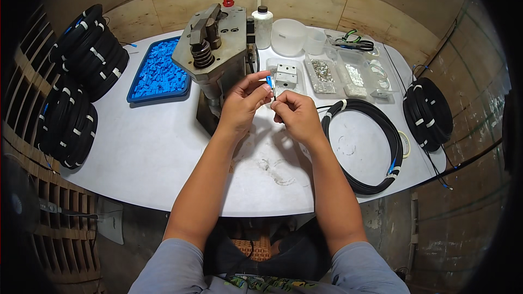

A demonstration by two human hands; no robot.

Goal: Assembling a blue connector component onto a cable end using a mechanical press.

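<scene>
Over the middle of the table, my left hand point(239, 106) is closed in a pinch on a small blue cable connector point(269, 81), its index finger reaching past the top. Close beside it, my right hand point(299, 117) pinches the black cable point(274, 98) just below the connector. The cable seems to run into the connector's lower end, though fingers cover part of the joint. A coil of black cable point(400, 136) lies to the right of my right hand, with white ties and a blue connector on it. Just behind the fingertips sits a metal block point(286, 76) in a clear tray.
A metal hand press point(218, 38) with a red-and-black handle stands left of centre. A blue tray point(132, 93) of blue connector parts is farther left. At the back are a white bottle point(262, 27), tubs point(288, 38) and parts boxes point(321, 76). Cable coils point(68, 122) flank the table.
</scene>
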